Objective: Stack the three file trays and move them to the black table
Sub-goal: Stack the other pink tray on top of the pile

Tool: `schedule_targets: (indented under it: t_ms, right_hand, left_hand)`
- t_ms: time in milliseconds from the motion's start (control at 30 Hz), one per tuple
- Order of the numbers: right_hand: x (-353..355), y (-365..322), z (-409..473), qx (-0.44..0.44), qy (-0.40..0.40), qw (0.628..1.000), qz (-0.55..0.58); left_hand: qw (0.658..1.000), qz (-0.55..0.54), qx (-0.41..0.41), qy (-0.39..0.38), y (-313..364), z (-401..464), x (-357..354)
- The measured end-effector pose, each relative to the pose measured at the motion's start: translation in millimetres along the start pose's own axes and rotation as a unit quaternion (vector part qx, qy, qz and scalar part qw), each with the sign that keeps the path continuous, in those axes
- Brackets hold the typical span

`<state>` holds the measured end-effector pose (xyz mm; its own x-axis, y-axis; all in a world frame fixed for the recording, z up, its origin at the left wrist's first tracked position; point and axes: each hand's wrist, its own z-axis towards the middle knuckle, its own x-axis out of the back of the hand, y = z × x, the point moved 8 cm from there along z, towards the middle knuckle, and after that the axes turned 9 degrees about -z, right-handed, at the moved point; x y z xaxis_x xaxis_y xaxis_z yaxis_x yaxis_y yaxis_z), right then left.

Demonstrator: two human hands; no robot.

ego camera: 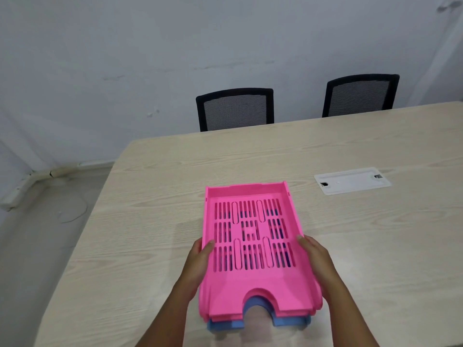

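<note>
A stack of file trays rests on the light wooden table [150,221], near its front edge. The top pink tray [250,284] has a slotted floor, and a second pink edge shows just beneath its front. A blue tray [288,321] lies at the bottom, visible at the front notch and through the slots. My left hand [198,261] grips the stack's left wall, thumb over the rim. My right hand [315,259] grips the right wall the same way. No black table is in view.
A white cable hatch [352,181] is set into the table to the right of the trays. Two black mesh chairs [235,110] [360,95] stand behind the far edge, against a pale wall. Floor with a thin cable lies to the left.
</note>
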<state>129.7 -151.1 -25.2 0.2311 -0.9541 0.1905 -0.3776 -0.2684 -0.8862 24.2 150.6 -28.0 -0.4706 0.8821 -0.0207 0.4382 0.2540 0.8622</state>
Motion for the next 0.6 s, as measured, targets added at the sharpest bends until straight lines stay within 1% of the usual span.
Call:
schedule_targets:
  t_ms: [67,167,233,300,433,600]
  right_hand:
    - [-1.9,3.3,1.8,-0.003,-0.017,1.0,0.016]
    - [-3.3,9.2,5.1,-0.018,-0.036,0.998,0.044]
    - [-9.2,13.3,4.3,-0.038,-0.072,0.995,0.058]
    - [-13.8,18.5,3.0,-0.055,-0.099,0.992,0.064]
    - [-17.4,24.5,3.0,-0.07,-0.115,0.989,0.061]
    - [-20.7,21.5,16.6,-0.041,-0.116,0.991,0.044]
  left_hand:
    - [1.0,-0.008,0.008,-0.012,2.5,1.5,-1.9]
    - [0.996,-0.058,0.05,-0.055,-4.0,3.2,-7.9]
    - [0.991,-0.092,0.07,-0.073,-12.5,5.1,-11.0]
    - [0.988,-0.108,0.072,-0.081,-17.4,6.1,-12.0]
    - [0.991,-0.103,0.048,-0.074,-19.5,8.3,-5.7]
    - [0.99,-0.128,0.036,-0.051,-28.1,0.5,4.6]
